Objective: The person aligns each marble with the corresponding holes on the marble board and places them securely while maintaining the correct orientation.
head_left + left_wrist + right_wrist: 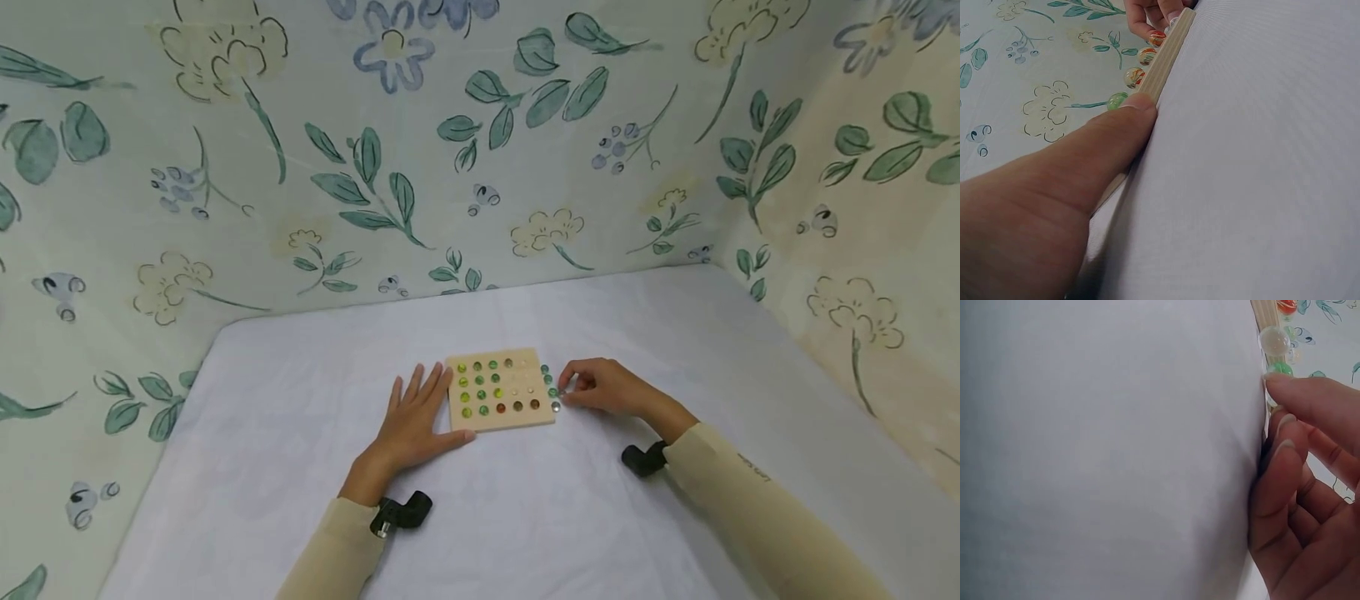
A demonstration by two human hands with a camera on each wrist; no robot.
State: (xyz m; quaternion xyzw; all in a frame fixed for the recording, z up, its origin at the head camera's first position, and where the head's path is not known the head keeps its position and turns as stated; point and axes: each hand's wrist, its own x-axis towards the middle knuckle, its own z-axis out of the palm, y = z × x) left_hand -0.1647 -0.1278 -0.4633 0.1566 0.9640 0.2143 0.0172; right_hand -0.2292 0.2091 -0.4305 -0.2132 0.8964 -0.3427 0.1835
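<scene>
A light wooden board (pixel 501 422) lies on the white cloth, with rows of yellow-green, green, clear, brownish and red marbles on it. My left hand (pixel 408 427) is spread along its left side. Fingertips touch that edge, and the thumb rests against the near left corner. Several marbles form a short column beside the right edge, among them a clear marble (pixel 1274 340) at the near end. My right hand (pixel 606 387) is there with its fingers curled, thumb and index finger pinching at a green marble (pixel 1280 368). The thumb partly hides that marble.
A white cloth (pixel 285 467) covers the table. Floral fabric (pixel 420 175) hangs behind and at the sides. Black wrist cameras sit at both cuffs, the left one (pixel 405 510) near the board's front and the right one (pixel 643 458) further right.
</scene>
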